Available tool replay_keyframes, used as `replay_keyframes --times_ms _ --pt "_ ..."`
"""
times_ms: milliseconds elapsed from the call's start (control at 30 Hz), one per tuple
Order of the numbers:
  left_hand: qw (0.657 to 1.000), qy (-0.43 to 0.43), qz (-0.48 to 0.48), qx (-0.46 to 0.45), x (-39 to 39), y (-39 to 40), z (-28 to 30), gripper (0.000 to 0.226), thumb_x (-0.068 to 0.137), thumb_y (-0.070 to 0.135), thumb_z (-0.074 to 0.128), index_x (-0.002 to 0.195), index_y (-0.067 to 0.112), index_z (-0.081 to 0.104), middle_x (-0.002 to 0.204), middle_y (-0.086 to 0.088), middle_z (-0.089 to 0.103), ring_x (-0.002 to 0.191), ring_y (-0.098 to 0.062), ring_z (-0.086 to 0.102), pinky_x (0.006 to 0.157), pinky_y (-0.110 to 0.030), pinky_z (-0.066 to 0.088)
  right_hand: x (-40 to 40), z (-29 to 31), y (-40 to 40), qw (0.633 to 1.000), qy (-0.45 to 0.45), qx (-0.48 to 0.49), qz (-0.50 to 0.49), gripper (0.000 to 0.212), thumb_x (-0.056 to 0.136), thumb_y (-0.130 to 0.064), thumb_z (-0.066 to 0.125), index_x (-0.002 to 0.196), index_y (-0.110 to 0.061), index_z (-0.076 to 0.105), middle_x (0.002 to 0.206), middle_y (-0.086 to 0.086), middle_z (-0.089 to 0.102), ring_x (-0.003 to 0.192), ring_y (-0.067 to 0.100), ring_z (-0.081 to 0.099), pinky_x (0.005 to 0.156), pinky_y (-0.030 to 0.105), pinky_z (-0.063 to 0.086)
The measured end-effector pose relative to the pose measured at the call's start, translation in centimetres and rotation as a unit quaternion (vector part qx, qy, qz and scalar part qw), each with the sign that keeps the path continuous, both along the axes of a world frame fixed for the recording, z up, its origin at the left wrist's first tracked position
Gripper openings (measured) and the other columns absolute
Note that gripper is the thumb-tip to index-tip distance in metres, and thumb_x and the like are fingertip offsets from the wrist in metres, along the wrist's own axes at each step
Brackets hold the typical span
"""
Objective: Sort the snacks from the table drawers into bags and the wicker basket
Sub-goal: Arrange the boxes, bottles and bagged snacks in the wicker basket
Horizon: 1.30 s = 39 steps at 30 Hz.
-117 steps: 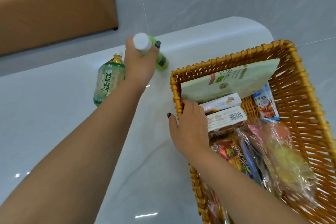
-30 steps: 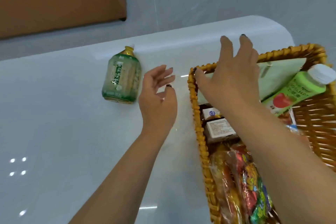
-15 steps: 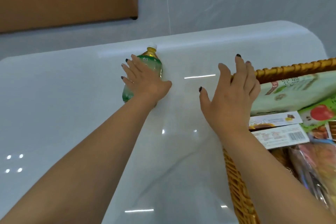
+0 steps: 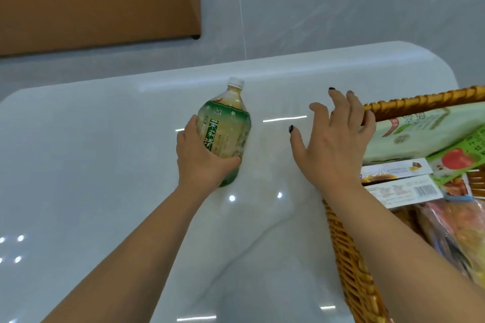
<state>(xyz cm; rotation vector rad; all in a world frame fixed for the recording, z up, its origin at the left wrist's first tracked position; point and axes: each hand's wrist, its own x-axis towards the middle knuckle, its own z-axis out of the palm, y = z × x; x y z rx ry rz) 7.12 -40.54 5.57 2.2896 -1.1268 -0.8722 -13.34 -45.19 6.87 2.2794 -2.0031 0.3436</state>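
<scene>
On table (image 4: 105,165): L hand (image 4: 202,162) round tea bottle (image 4: 225,131).

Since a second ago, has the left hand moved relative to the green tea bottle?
Yes. The left hand was open beside the tea bottle, between it and the wicker basket; now it grips the bottle's lower body on the white table.

You've got one tea bottle (image 4: 225,130) out on the table (image 4: 105,165), one wicker basket (image 4: 349,265), two hands, two flat boxes (image 4: 393,173) inside, one pale green packet (image 4: 420,136), one apple carton (image 4: 462,157).
</scene>
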Motion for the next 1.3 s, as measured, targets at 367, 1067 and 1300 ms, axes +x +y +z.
replay_keyframes --times_ms 367,1067,1300 --pt "0.995 0.024 -0.021 -0.098 -6.3 3.7 4.8 0.120 0.050 0.033 0.093 0.148 0.031 0.023 0.123 0.015 0.033 0.119 -0.005 0.038 0.096 -0.024 0.042 -1.1 2.7 0.5 0.931 -0.364 0.028 0.023 0.027 0.093 -0.030 0.050 0.113 -0.015 0.062 0.123 0.003 0.055 0.118 0.017 0.045 0.102 0.029 0.030" --pt "0.973 0.037 -0.079 -0.212 -18.7 -6.7 11.0 0.118 0.056 0.031 0.092 0.150 0.024 0.020 0.135 0.007 0.036 0.124 -0.006 0.035 0.103 -0.025 0.042 -11.2 14.4 -9.5 0.790 -0.527 0.314 0.010 0.047 0.063 -0.032 0.087 0.103 -0.021 0.065 0.095 -0.009 0.067 0.087 0.010 0.068 0.074 0.034 0.060" --pt "0.971 0.090 -0.135 -0.173 -22.3 -10.9 6.8 0.100 0.085 0.046 0.070 0.155 0.032 0.000 0.153 0.006 0.030 0.136 -0.011 0.038 0.103 -0.029 0.041 -16.8 14.6 -14.6 0.874 -0.432 0.207 0.081 0.071 0.049 -0.045 0.083 0.113 -0.022 0.062 0.101 -0.009 0.065 0.096 0.012 0.064 0.084 0.035 0.057"
